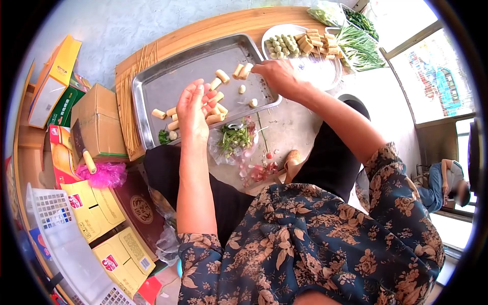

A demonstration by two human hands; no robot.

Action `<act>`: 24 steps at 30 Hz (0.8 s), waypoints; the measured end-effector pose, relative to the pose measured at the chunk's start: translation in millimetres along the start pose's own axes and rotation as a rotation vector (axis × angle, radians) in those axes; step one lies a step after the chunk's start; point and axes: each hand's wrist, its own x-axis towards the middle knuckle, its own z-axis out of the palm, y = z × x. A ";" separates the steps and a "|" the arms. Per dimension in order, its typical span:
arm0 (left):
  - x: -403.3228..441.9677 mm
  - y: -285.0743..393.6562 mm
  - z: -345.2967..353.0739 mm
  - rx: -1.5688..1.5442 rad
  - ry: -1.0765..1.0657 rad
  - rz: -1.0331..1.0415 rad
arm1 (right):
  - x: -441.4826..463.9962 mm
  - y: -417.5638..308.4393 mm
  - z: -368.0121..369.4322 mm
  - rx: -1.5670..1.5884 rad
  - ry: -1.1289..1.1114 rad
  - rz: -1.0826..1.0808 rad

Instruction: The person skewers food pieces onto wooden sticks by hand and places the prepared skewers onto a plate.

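Observation:
A metal tray [168,86] lies before me with short tan food rolls [222,76] scattered in it. My right hand [282,77] reaches over its far right side, fingers drawn together at the end of a tan roll [246,71]. My left hand [194,109] is raised above the near part of the tray, fingers loosely apart and nothing visible in them. More rolls [215,118] lie beside and partly behind it. Two small pale balls [242,89] sit right of the middle, and a bit of green leaf [163,136] is at the near left corner.
Thin wooden sticks [125,107] lie left of the tray. A white platter [305,63] holds green balls and tan pieces, beside long green stalks [356,48]. Leafy greens in a bag [236,137] are below the tray. Cardboard boxes [99,119] stand left; another person [442,185] sits far right.

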 end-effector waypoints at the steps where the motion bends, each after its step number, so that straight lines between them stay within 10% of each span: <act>1: 0.8 0.3 0.0 -0.015 0.005 0.006 | 6.6 -2.9 -1.1 -0.088 0.015 -0.049; 24: -2.6 16.3 0.7 -0.055 0.033 0.065 | 61.4 -13.1 5.5 -0.447 -0.237 -0.107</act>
